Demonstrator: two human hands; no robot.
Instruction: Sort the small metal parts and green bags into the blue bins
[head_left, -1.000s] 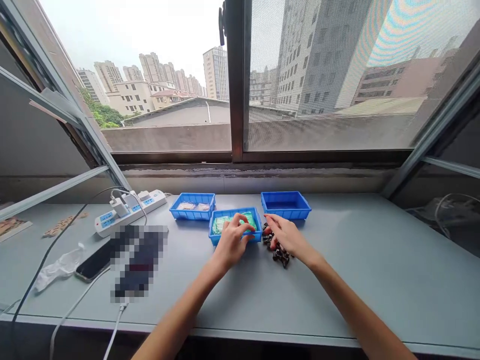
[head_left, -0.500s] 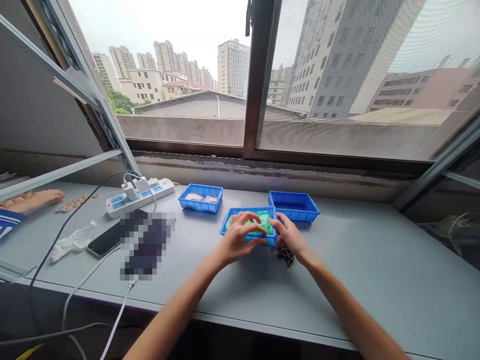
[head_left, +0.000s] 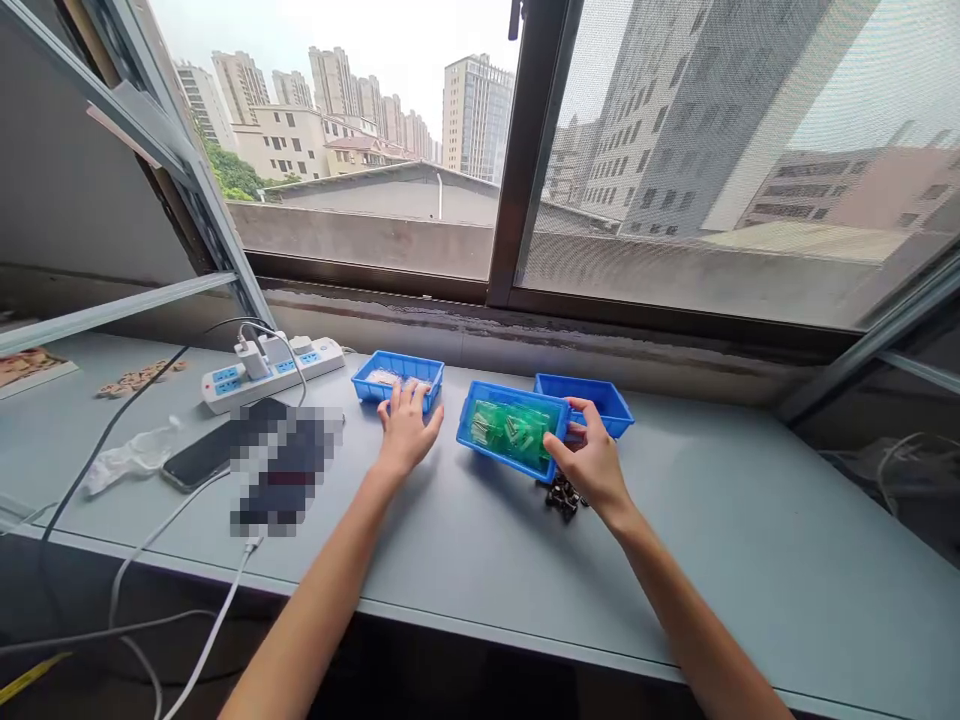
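My right hand (head_left: 592,465) grips the right end of a blue plastic tray (head_left: 502,462), thumb over the near rim. That tray is raised off the table and tipped toward me. Inside it lie green packets (head_left: 514,430) with small silvery pieces showing. My left hand (head_left: 406,435) is open, fingers spread over the near edge of a second blue tray (head_left: 366,391); whether they touch it I cannot tell. Pale packets (head_left: 384,377) lie in this second tray, partly hidden by my fingers. Below my right hand is a small pile of dark metallic pieces (head_left: 564,498).
A third blue tray (head_left: 619,425) stands behind my right hand. On the left are a white power strip (head_left: 285,375), a dark phone (head_left: 199,460), a pixelated item (head_left: 281,490), crumpled clear plastic (head_left: 135,460) and trailing cables. Small tan pieces (head_left: 139,380) lie farther left, near the window frame.
My left hand has left the tray with green packets and moved left to the second tray. My right hand now tips the held tray alone. Another person's hand at far left is gone.
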